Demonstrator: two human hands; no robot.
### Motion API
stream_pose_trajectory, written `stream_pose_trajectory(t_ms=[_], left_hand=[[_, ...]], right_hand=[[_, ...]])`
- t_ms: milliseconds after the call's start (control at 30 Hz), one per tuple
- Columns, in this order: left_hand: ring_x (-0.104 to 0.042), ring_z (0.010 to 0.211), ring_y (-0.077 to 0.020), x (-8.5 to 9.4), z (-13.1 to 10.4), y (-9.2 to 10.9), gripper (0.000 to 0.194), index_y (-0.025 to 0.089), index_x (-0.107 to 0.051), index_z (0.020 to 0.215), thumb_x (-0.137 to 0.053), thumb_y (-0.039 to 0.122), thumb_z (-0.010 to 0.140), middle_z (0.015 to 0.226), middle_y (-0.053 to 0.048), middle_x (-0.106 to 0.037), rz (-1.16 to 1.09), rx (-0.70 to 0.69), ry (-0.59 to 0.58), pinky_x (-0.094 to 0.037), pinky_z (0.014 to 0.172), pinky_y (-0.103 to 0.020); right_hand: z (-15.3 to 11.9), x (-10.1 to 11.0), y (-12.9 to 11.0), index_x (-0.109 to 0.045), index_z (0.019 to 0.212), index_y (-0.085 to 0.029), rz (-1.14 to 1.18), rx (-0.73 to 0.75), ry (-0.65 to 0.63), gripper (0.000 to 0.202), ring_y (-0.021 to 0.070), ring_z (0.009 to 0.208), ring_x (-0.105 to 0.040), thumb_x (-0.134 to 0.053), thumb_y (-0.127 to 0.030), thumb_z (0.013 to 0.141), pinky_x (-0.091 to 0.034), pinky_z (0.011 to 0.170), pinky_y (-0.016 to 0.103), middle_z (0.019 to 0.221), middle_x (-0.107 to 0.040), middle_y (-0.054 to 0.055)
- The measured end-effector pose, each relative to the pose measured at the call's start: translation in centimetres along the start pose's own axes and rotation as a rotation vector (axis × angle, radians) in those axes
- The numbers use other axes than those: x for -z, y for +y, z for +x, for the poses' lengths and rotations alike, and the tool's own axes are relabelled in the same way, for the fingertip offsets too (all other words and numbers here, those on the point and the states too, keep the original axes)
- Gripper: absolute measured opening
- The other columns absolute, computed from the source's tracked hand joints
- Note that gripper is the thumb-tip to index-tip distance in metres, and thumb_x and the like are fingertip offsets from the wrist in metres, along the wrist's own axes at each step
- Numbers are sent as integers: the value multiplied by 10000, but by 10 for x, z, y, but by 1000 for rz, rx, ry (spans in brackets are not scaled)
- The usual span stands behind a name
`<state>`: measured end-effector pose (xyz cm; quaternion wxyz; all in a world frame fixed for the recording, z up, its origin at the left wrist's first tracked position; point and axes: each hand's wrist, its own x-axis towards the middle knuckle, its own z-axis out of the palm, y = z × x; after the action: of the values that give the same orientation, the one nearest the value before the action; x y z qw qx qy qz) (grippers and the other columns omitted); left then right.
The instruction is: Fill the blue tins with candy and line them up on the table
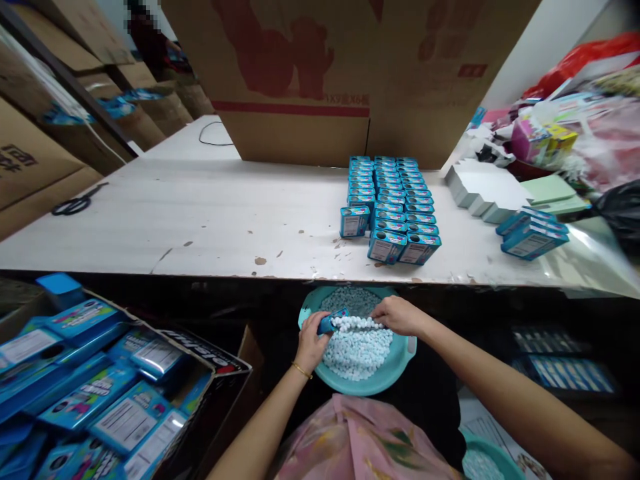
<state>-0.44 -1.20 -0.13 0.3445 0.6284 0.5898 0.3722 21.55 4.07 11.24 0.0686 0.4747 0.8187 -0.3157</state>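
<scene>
Here, white table (pixel 225 227); teal basin (pixel 350 385) below its near edge. Right hand (pixel 400 315) over basin, pinching or apart: cannot tell. Left hand (pixel 311 341) clamped around small blue box (pixel 327 325), over basin. White pellets (pixel 356 324) in row between hands. Risk: sudden box tilt or right-hand jerk could scatter pellets past basin.

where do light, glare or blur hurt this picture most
Head view: glossy glare at the right end of the tabletop; head view: deep shadow beneath it, dimming the packs at lower right; head view: pale pellets in the teal basin show distinctly, while lettering on the big carton looks soft.
</scene>
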Motion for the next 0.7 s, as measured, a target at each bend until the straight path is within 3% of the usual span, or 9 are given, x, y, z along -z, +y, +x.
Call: stream_pose_trajectory(t_ms=[267, 400, 467, 567, 700], left_hand=[[-483, 998, -207, -11, -1, -6, 374, 195, -530, 990, -482, 96, 633, 1022, -56, -555, 47, -96, -7, -355, 906, -389], [-487, 1006, -205, 0, -6, -9, 346, 199, -512, 1011, -501, 139, 671, 1042, -60, -550, 20, -73, 64, -358, 906, -378], [-495, 1004, -203, 8, -11, -10, 332, 192, -495, 1031, -512, 194, 700, 1051, -65, -549, -11, -19, 98, -368, 895, -364], [-523, 969, -196, 14, -17, -12, 328, 186, -492, 1031, -528, 248, 710, 1020, -60, -569, -52, 63, 103, -391, 862, -340], [-543, 920, -179, 10, -18, -14, 338, 189, -496, 1024, -548, 263, 699, 981, -44, -585, -102, 122, 97, -406, 834, -313]], right_hand=[[6, 26, -53, -653, 780, -171, -325, -76, -70, 243, 214, 778, -591, -433, -178, 679, -334, 532, 232, 818, -655, 106], [-15, 27, -29, -647, 801, -200, -233, -19, -24, 239, 175, 776, -586, -416, -197, 738, -350, 572, 210, 800, -656, 56], [-17, 12, -3, -628, 882, -226, -122, -16, 24, 269, 147, 801, -577, -380, -206, 782, -362, 609, 197, 845, -652, 26], [2, -37, 28, -570, 1024, -234, -129, -157, 56, 326, 146, 861, -563, -329, -163, 815, -377, 669, 206, 942, -633, 35], [39, -114, 32, -533, 1084, -148, -221, -232, -7, 384, 202, 914, -541, -292, -66, 796, -385, 711, 273, 1003, -593, 139]])
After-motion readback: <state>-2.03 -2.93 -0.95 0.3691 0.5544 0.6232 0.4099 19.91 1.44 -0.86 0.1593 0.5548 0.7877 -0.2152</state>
